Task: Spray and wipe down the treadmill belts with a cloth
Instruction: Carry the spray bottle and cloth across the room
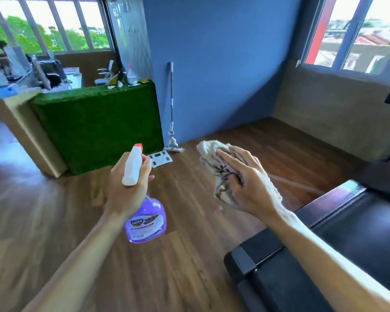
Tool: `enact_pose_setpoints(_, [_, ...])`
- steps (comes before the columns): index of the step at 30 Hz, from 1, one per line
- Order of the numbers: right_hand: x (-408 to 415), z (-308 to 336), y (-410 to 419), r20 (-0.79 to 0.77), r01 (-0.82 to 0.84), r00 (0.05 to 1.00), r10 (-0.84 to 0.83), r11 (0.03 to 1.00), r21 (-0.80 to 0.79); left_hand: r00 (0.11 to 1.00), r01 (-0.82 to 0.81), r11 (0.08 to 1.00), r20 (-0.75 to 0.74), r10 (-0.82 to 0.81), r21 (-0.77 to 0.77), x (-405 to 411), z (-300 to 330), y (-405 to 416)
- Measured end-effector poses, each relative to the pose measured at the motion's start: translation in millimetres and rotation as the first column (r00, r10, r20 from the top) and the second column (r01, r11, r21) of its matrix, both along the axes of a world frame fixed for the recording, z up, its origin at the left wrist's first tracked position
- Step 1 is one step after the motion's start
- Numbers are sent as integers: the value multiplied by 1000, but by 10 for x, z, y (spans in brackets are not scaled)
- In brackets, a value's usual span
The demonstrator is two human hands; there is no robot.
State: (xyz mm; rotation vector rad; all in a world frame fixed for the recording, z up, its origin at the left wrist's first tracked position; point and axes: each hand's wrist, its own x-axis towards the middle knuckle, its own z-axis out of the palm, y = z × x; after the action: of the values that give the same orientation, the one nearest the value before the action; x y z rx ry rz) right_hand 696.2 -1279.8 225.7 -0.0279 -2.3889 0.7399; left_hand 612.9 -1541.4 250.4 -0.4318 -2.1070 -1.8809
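- Wooden floor [178,266]: brown planks across the lower and middle view; both forearms extend above it.
- Blue wall [223,64]: fills the centre background; windows stand to either side of it.
- Treadmill [358,239]: black; lower right corner; the dark belt surface lies beneath the right forearm; neither hand touches it.
- Green counter [95,124]: faced with artificial turf; left of the blue wall; small items on its top are too blurred to identify.
- Mop [171,104]: upright; handle leaning on the blue wall; head resting on the floor.
- Scale [159,159]: white, flat on the floor; just beside the mop head.
- Spray bottle [144,217]: purple liquid, white trigger head, red nozzle tip; held in the air, nozzle pointing away.
- Cloth [214,158]: pale, crumpled; held in the air, well apart from the belt.
- Left hand [127,192]: fingers curled round the bottle neck.
- Right hand [245,183]: fingers curled into the cloth, gripping it in a bunch.
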Motion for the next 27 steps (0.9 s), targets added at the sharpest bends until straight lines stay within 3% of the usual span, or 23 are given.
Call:
enact_pose_setpoints(5, [-1167, 7, 489, 27, 85, 996, -85, 996, -12, 992, 127, 992, 8, -126, -24, -1456, 92, 534])
enact_pose_setpoints(17, [-3850, -8, 2414, -7, 195, 981, -195, 980, -28, 938, 346, 938, 29, -347, 14, -4514, 345, 2705])
enact_pose_setpoints(27, [-5502, 67, 4361, 9, 398, 917, -398, 917, 10, 828, 561, 828, 5, -560, -8, -6453, 331, 5195])
